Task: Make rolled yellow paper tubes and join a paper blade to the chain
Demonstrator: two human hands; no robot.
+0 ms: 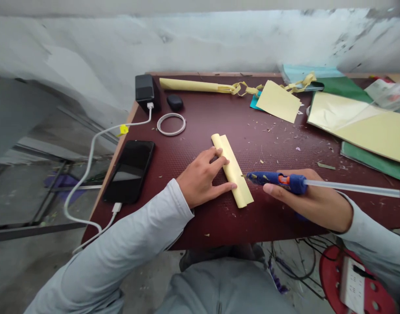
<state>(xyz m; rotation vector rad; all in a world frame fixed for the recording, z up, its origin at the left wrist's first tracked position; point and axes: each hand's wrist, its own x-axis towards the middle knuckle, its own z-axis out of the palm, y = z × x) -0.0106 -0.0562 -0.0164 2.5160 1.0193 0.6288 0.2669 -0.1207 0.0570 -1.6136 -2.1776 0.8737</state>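
Note:
A sheet of pale yellow paper (238,179), partly rolled into a tube along its left side, lies at a slant near the table's front. My left hand (204,176) holds the rolled part down, its fingertips and thumb resting along the tube. To the right, my right hand (312,200) grips a blue hot glue gun (268,178). Its nozzle points left, right by the flat edge of the paper; I cannot tell whether it touches. A long translucent glue stick (353,188) juts out of the gun's back end.
A phone (130,171) on a white cable, a black charger block (145,92) and a white ring (171,124) lie left. A long yellow paper tube (189,85) with a paper chain lies at the back. Yellow sheets (360,122) and scraps lie right. A power strip (352,283) sits below.

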